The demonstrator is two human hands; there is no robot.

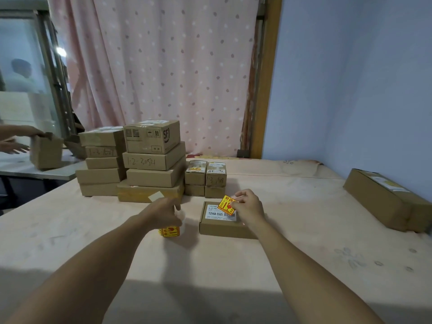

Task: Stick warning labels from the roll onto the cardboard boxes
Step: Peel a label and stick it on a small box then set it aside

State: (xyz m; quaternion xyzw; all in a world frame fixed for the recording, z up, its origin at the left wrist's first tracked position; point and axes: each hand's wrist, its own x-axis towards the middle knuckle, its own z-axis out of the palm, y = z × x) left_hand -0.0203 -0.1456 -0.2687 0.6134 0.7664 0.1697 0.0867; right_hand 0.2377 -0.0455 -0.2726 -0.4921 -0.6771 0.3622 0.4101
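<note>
A single wide-angle view sits at the person's head, facing forward and down across the surface toward the stack of cardboard boxes. Both forearms enter from the bottom edge, and the left hand and right hand lie just short of the stack, mid-frame. Behind the stack the view reaches a curtain; right of it, a wall.

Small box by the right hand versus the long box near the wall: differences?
The small flat brown cardboard box lies at the right hand, which pinches a yellow warning label over it. The long cardboard box lies untouched far right and is much longer. Both carry printed labels.
</note>
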